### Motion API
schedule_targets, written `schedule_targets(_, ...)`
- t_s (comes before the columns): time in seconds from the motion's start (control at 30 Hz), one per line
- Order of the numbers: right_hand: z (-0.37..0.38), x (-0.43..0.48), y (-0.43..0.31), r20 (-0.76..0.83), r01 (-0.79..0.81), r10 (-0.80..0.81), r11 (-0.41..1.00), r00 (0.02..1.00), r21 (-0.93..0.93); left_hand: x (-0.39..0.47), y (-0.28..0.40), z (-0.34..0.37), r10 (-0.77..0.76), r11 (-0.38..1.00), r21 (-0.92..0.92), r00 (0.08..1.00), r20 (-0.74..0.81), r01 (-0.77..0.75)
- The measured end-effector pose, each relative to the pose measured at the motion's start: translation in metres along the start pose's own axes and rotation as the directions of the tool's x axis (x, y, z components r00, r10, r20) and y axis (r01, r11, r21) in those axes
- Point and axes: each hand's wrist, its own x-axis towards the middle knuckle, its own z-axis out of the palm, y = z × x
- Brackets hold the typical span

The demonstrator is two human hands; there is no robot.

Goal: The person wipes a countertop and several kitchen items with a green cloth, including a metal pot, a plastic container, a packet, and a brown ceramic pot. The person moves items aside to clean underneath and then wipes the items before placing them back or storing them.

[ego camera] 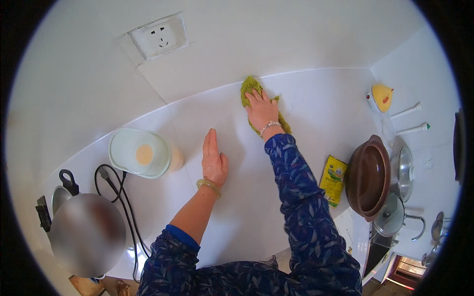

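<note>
My right hand [262,109] lies spread on a fuzzy yellow-green cloth [250,86], pressing it on the white countertop [237,222] close to the wall; the fingertips rest on the cloth, and more of it shows beside the wrist. A beaded bracelet is on that wrist. Left of it, my left hand [215,162] is held over the counter with its fingers together and thumb a little apart. It holds nothing and wears a pale bangle [209,186]. Whether it touches the counter I cannot tell.
Left: a pale green lidded container [118,148], a black power cord [129,218], a pan handle [69,181]. Right: a yellow packet [332,181], a brown clay pot [368,177], glass lids [389,214], a yellow-topped appliance [382,98], a faucet [420,222]. A socket [161,37] is in the wall.
</note>
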Motion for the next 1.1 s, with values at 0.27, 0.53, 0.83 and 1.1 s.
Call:
schedule_targets(0.27,-0.005,-0.07,-0.049,-0.044,0.195,-0.191,0.976,0.981,0.098,-0.001,-0.001,-0.002,0.042,0.998,0.041,0.999,-0.023,-0.041)
schedule_targets(0.53,-0.02,-0.174,-0.076,-0.145,0.306,-0.281,0.933,0.949,0.189,0.0,-0.014,0.005,0.113,0.993,0.031,0.992,-0.047,-0.112)
schedule_targets(0.83,-0.052,-0.31,-0.097,0.038,0.396,-0.415,0.889,0.909,0.229,-0.048,0.002,-0.025,0.231,0.952,0.152,0.95,0.212,-0.266)
schedule_targets(1.1,-0.069,-0.366,-0.012,0.123,0.121,-0.129,0.99,0.984,0.07,-0.226,0.022,-0.133,-0.022,0.985,0.174,0.995,0.093,0.006)
